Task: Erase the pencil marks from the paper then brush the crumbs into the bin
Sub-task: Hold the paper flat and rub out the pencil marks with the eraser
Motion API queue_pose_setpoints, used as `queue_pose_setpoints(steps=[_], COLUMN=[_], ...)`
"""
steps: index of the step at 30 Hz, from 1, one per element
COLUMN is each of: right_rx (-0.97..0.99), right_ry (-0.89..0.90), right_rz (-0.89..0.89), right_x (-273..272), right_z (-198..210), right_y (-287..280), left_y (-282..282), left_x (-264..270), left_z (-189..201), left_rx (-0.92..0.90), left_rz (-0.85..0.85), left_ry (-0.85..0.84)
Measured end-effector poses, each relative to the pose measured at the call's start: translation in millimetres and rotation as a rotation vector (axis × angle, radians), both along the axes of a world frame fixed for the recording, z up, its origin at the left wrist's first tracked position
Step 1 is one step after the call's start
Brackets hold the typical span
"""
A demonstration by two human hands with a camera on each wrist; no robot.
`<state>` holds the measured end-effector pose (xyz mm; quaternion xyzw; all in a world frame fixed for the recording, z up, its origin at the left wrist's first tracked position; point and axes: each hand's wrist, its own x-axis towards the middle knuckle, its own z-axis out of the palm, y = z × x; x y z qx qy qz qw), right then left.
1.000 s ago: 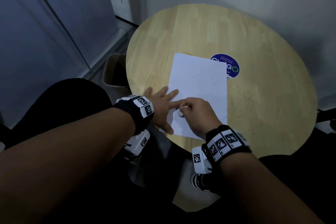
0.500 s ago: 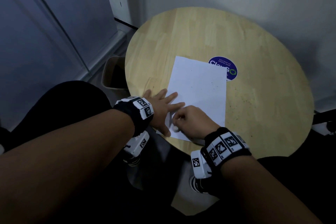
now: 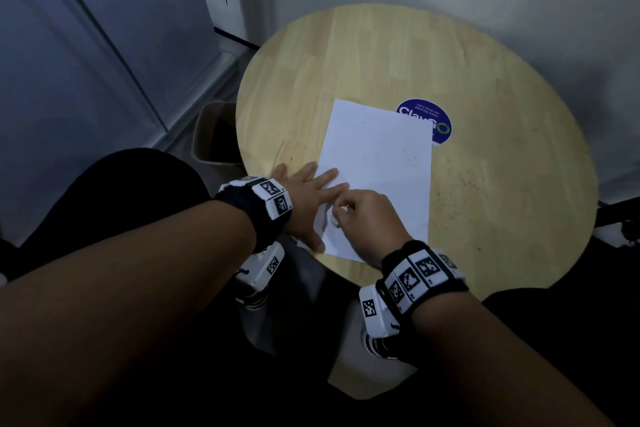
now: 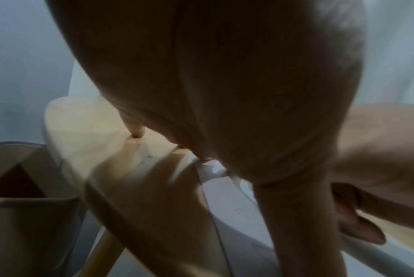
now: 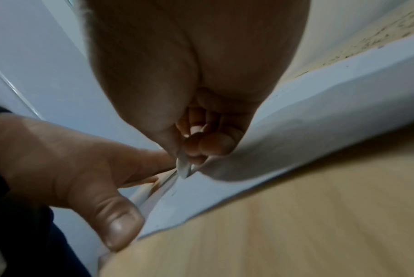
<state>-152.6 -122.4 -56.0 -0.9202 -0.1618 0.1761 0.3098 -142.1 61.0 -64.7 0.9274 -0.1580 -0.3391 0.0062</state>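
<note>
A white sheet of paper (image 3: 377,166) lies on the round wooden table (image 3: 485,211), its near left corner by the table's edge. My left hand (image 3: 308,194) lies flat with fingers spread on that corner, holding the sheet down. My right hand (image 3: 360,218) pinches a small white eraser (image 3: 335,221) and presses it on the paper just right of the left fingers. In the right wrist view the eraser (image 5: 184,168) pokes out below the curled fingertips, with the left thumb (image 5: 111,221) beside it. Dark crumbs (image 3: 408,158) dot the paper and the wood.
A beige bin (image 3: 214,135) stands on the floor under the table's left edge, also seen as the bin (image 4: 23,196) in the left wrist view. A round blue sticker (image 3: 424,120) is partly under the paper's far right corner. Walls close in behind.
The right hand with the eraser has rubbed back and forth over the paper's near left part, ending slightly nearer. The left hand stays pressed on the corner.
</note>
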Motion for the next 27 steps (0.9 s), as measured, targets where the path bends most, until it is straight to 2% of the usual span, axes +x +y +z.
queue_pose_setpoints(steps=[2, 3, 5, 7, 9, 11, 12, 14, 15, 18, 20, 23, 27], right_rx=[-0.104, -0.117, -0.04, 0.058, 0.033, -0.038, -0.018, 0.17, 0.284, 0.556, 0.673, 0.768, 0.866], right_ry=[0.119, 0.162, 0.136, 0.034, 0.014, 0.149, 0.257, 0.454, 0.483, 0.423, 0.387, 0.502, 0.919], right_rz=[0.146, 0.161, 0.062, -0.093, -0.067, 0.06, 0.05, -0.148, -0.287, -0.679, -0.797, -0.735, -0.527], right_x=[-3, -3, 1, 2, -1, -6, -8, -5, -2, 14, 18, 11, -20], right_z=[3, 4, 3, -1, -2, 0, 1, -2, -5, -9, -5, 5, 4], right_y=[-1, -2, -3, -3, -3, -8, -13, -27, -35, -54, -59, -44, -7], left_y=[0, -1, -2, -2, -2, -1, -1, 0, 0, 2, 7, 14, 14], left_x=[-1, -1, 1, 1, 0, -3, -4, -5, -6, -7, -5, -1, -4], left_z=[-2, -2, 0, 2, 3, 2, 1, -2, -4, -8, -5, -2, -7], left_rx=[-0.005, -0.003, 0.002, 0.006, 0.0, -0.002, 0.001, -0.002, -0.013, -0.079, -0.125, -0.077, -0.014], left_rz=[-0.003, -0.005, -0.007, -0.006, 0.0, -0.002, -0.004, 0.002, 0.007, 0.033, 0.082, 0.109, 0.123], left_ry=[-0.006, -0.01, -0.011, -0.009, -0.004, -0.016, -0.027, -0.048, -0.064, -0.116, -0.139, -0.127, -0.099])
